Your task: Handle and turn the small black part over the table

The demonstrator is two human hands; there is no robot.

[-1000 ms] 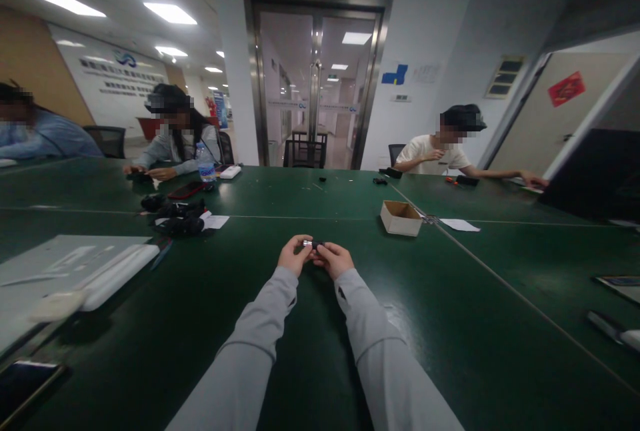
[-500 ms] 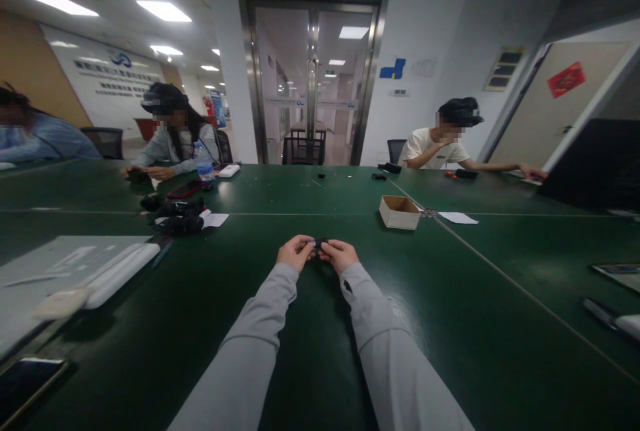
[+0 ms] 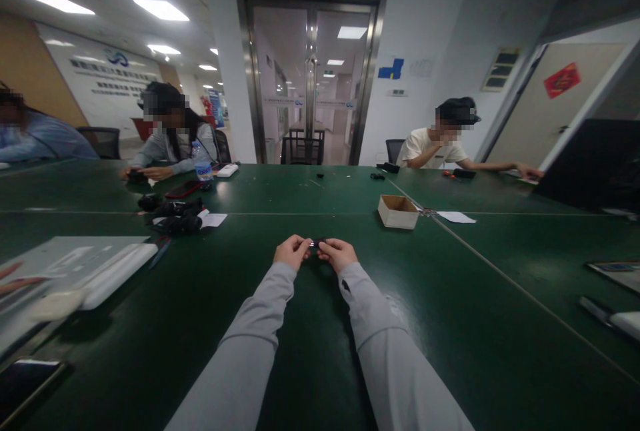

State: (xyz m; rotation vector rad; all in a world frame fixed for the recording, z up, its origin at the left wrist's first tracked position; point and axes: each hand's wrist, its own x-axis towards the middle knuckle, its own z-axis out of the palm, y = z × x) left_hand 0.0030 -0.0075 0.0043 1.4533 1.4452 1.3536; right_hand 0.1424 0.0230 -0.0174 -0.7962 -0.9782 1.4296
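At the green surface (image 3: 240,254), my left hand (image 3: 291,252) and right hand (image 3: 339,255) pinch a small dark object (image 3: 316,243), apparently needing steady precision

From my end, my left hand (image 3: 292,253) pinches the part (image 3: 315,243) at its left, thumb against fingers; my right hand (image 3: 339,255) pinches its right. My forearms (image 3: 253,331) stretch forward, converging toward it.

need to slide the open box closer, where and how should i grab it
Probably by the near wall of the box, the right hand coming down from above, fingers inside, thumb outside: the top is open and that rim faces you, unobstructed.
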